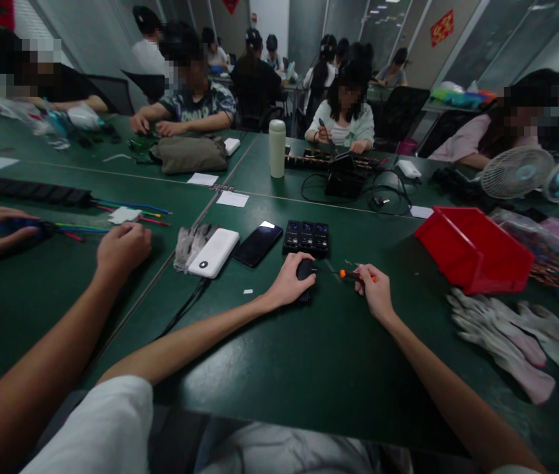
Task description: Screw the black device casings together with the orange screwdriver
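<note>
My left hand (289, 282) is wrapped over a small black block-shaped part (305, 294) on the green table, fingers on its top and side. Just beyond it sits a black unit of three joined modules (306, 238). To the right, my right hand (376, 291) grips a screwdriver (351, 274) with an orange and black handle, its shaft pointing left toward the black part. The tip looks faint and blurred, apart from the part. Left of the modules lie a dark smartphone (258, 243) and a white power bank (214, 253) with a black cable.
A red bin (474, 250) and work gloves (501, 336) lie to the right. A co-worker's hand (124, 249) is close on the left, near coloured wires. Across the table stand a pale bottle (277, 149), a black device with cords (343, 181) and fans (519, 172).
</note>
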Demonstrator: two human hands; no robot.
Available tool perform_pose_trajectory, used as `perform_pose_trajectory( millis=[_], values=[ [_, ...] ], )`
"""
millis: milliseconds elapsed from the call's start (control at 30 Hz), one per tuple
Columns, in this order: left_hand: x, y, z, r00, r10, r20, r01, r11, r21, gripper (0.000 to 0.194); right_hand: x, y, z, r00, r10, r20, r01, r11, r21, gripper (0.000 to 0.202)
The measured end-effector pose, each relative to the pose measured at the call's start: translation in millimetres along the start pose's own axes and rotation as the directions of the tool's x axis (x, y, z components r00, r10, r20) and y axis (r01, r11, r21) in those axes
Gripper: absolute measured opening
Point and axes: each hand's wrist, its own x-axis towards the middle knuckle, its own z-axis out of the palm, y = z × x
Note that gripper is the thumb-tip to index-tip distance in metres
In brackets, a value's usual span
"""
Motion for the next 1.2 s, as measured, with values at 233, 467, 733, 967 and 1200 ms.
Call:
perform_pose_trajectory(
  millis=[233, 467, 733, 967, 1200],
  values=[
    [4, -4, 1.1, 1.000, 0.012, -0.021, -0.012, 1.000, -0.022, 0.033, 12, 1, -4, 0.998, -0.052, 0.035, 0.051, 0.998, 0.036, 0.027],
    [8, -10, 3.0, 0.999, -0.031, -0.027, 0.030, 0.999, -0.042, 0.034, 9, -2, -7, 0.979, -0.201, 0.044, 0.201, 0.980, 0.007, 0.015],
    [7, -9, 2.6, 0.999, -0.029, -0.022, 0.028, 0.999, -0.039, 0.035, 9, 0, -8, 0.979, -0.188, 0.078, 0.185, 0.982, 0.045, 0.016],
    [8, -9, 0.8, 0.999, -0.035, -0.030, 0.033, 0.999, -0.037, 0.034, 9, 0, -4, 0.983, 0.031, 0.178, -0.032, 0.999, 0.005, 0.036],
    [8, -5, 1.0, 1.000, -0.010, -0.007, 0.010, 1.000, -0.028, 0.036, 9, 2, -6, 0.998, -0.027, 0.058, 0.025, 0.999, 0.046, 0.029]
  ],
)
